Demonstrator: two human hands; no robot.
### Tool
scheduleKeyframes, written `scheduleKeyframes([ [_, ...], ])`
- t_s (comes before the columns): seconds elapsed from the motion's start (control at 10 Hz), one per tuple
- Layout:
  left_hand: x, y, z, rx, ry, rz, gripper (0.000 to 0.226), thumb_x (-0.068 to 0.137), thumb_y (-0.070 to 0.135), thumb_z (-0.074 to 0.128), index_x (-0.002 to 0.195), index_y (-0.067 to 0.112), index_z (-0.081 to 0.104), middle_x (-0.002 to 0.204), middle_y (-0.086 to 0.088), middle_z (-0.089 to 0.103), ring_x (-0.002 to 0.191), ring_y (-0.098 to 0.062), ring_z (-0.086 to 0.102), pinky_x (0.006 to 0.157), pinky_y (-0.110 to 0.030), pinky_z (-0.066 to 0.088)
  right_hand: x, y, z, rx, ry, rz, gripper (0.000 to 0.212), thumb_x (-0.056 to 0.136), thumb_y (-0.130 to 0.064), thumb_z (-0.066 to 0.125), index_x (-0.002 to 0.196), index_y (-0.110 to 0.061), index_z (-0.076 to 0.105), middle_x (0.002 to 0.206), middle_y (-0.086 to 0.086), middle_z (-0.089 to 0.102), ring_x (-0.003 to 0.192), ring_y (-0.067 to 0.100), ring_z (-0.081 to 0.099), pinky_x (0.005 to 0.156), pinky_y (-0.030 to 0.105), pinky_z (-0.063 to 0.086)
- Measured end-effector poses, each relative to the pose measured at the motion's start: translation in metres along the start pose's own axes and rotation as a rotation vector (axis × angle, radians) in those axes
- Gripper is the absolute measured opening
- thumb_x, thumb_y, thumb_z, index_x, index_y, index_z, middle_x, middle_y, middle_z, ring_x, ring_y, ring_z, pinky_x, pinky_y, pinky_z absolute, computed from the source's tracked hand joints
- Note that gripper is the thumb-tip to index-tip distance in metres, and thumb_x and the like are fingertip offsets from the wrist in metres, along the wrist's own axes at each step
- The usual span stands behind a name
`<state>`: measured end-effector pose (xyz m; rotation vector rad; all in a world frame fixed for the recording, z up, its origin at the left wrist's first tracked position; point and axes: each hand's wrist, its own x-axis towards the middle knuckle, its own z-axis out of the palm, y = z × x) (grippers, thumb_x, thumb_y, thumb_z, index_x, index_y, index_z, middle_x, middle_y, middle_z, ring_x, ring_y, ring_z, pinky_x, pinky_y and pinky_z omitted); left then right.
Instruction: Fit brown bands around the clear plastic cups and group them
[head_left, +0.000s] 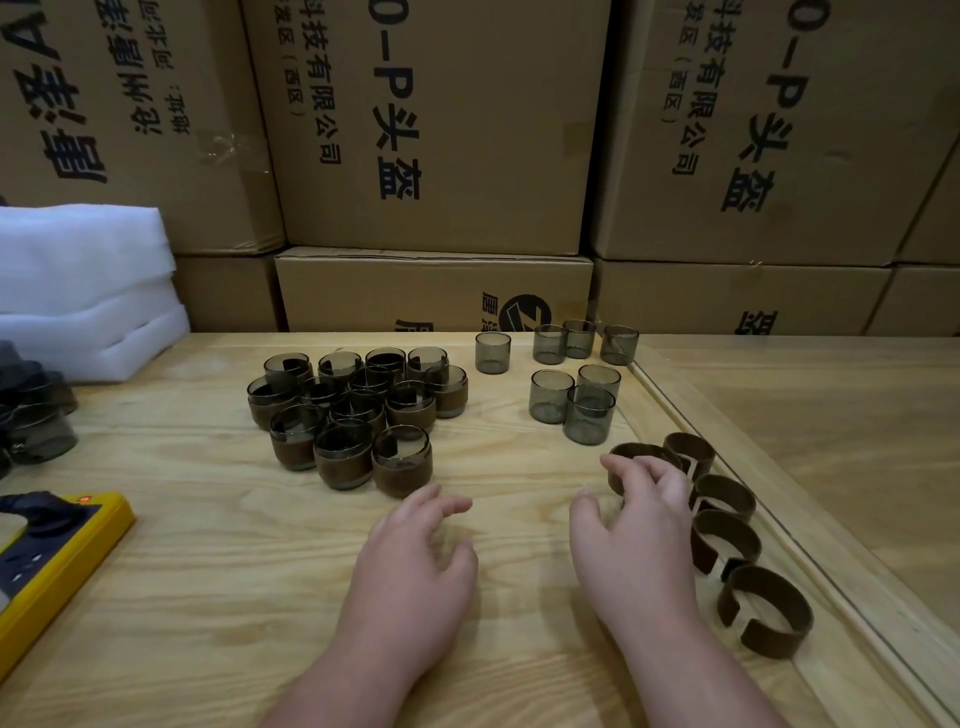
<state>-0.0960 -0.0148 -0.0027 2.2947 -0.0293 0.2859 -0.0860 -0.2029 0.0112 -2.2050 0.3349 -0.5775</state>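
Note:
Several smoky clear cups wearing brown bands (358, 415) stand bunched together at the middle of the wooden table (208, 545). Several bare cups (571, 395) stand apart at the back right. A row of loose brown bands (724, 499) runs along the table's right edge. My right hand (639, 525) reaches over the nearest-left band (631, 457), its fingers curled on that band's rim. My left hand (421, 551) hovers low over the table in front of the banded group, fingers relaxed, holding nothing.
Stacked cardboard boxes (431, 156) wall off the back. White foam sheets (83, 291) lie at the back left, with more dark cups (36, 421) beside them. A yellow power strip (57, 566) sits at the left edge. A second wooden surface (831, 441) adjoins on the right.

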Motion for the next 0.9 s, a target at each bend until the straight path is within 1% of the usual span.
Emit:
scheduleKeyframes([
  [0.1,0.004,-0.003,0.006,0.162,-0.036,0.038,0.044,0.096,0.05,0.055,0.139,0.046,0.052,0.153,0.024,0.044,0.146,-0.002,0.031,0.123,-0.03,0.019,0.0,-0.001,0.001,0.046,0.017,-0.007,0.046,0.093,-0.031,0.063,0.138,-0.026,0.056,0.141,-0.011,0.029,0.129,0.019,0.044,0.101,0.045,0.052],
  [0.2,0.007,-0.004,0.015,0.335,-0.11,0.07,0.059,0.096,0.064,0.039,0.151,0.044,0.039,0.164,0.023,0.028,0.154,-0.005,0.014,0.124,-0.034,0.005,-0.002,0.0,0.003,0.1,0.079,-0.077,0.041,0.092,-0.027,0.066,0.132,-0.028,0.06,0.133,-0.015,0.034,0.121,0.016,0.049,0.096,0.041,0.053],
  [0.3,0.009,-0.003,0.02,0.404,-0.133,0.08,0.064,0.092,0.067,0.032,0.152,0.045,0.037,0.167,0.021,0.023,0.156,-0.007,0.01,0.126,-0.038,0.003,-0.005,-0.002,0.004,0.138,0.079,-0.199,0.029,0.092,-0.023,0.066,0.119,-0.033,0.063,0.115,-0.023,0.049,0.103,0.002,0.053,0.086,0.027,0.05],
  [0.4,0.01,-0.002,0.021,0.441,-0.142,0.073,0.065,0.091,0.068,0.029,0.153,0.046,0.034,0.168,0.019,0.021,0.156,-0.009,0.01,0.126,-0.039,0.004,-0.013,-0.003,0.007,0.193,-0.124,-0.226,0.022,0.091,-0.017,0.066,0.096,-0.038,0.067,0.083,-0.015,0.066,0.076,0.003,0.061,0.065,0.023,0.049],
  [0.5,0.008,0.0,0.017,0.528,-0.216,0.088,0.065,0.097,0.064,0.021,0.159,0.045,0.019,0.172,0.013,0.007,0.158,-0.013,0.0,0.127,-0.042,0.0,-0.028,-0.012,0.01,0.175,-0.384,-0.185,0.016,0.087,-0.021,0.066,0.079,-0.033,0.071,0.073,-0.012,0.071,0.061,0.006,0.062,0.063,0.028,0.051],
  [0.6,0.004,0.006,0.012,0.613,-0.313,0.116,0.063,0.102,0.055,0.016,0.162,0.042,0.002,0.172,0.007,-0.009,0.158,-0.019,-0.012,0.127,-0.048,-0.006,-0.035,-0.018,0.01,0.028,-0.49,-0.203,0.018,0.08,-0.039,0.054,0.084,-0.031,0.069,0.075,-0.01,0.073,0.066,0.009,0.064,0.069,0.035,0.054],
  [0.7,-0.015,0.007,0.011,0.601,-0.37,0.131,0.059,0.104,0.056,0.012,0.161,0.046,-0.001,0.172,0.011,-0.011,0.158,-0.018,-0.012,0.126,-0.05,-0.008,-0.042,-0.016,0.005,-0.095,-0.488,-0.257,0.012,0.091,-0.037,0.054,0.09,-0.032,0.065,0.074,-0.011,0.069,0.07,0.007,0.062,0.072,0.035,0.052],
  [0.8,-0.051,0.002,0.008,0.61,-0.253,0.32,0.053,0.098,0.057,0.03,0.151,0.057,0.033,0.166,0.017,0.029,0.153,-0.016,0.033,0.121,-0.043,0.014,-0.059,-0.01,-0.006,-0.005,-0.475,-0.259,0.015,0.091,-0.043,0.051,0.087,-0.031,0.06,0.076,-0.011,0.068,0.073,0.008,0.062,0.074,0.035,0.051],
  [0.9,-0.098,-0.019,0.008,0.698,-0.144,0.443,0.038,0.093,0.053,0.039,0.114,0.048,0.071,0.115,0.012,0.077,0.095,-0.016,0.078,0.094,-0.037,0.045,-0.079,-0.002,-0.024,0.034,-0.568,-0.253,0.036,0.079,-0.064,0.042,0.085,-0.032,0.056,0.075,-0.006,0.068,0.072,0.008,0.062,0.074,0.032,0.053],
])
